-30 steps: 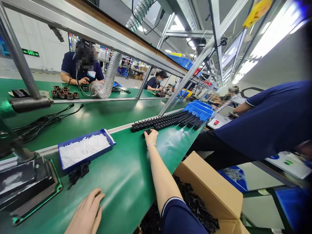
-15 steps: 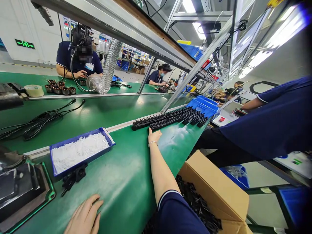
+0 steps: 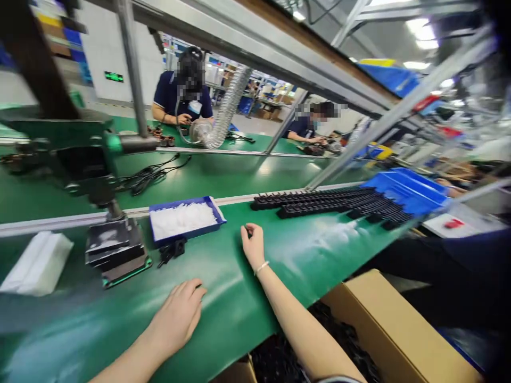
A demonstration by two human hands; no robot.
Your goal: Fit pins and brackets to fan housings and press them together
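On the green belt [image 3: 223,287], two hands of the person show. Left hand [image 3: 178,314] lies flat, palm down, fingers straight and together, gripping nothing. Right hand [image 3: 253,244] rests further out with the arm stretched and the fingers curled in. A dark spot sits at its fingertips; can't tell if it pinches anything. One thin bracelet [image 3: 261,267] sits on that wrist. Black parts [image 3: 331,202] lie beyond the right hand, apart from it, in about three long rows, too many to count. One blue tray [image 3: 219,217] of white pieces is near, with one loose black piece [image 3: 172,250] just in front. One cardboard box [image 3: 399,330] stands at the belt edge. Two co-workers sit across.
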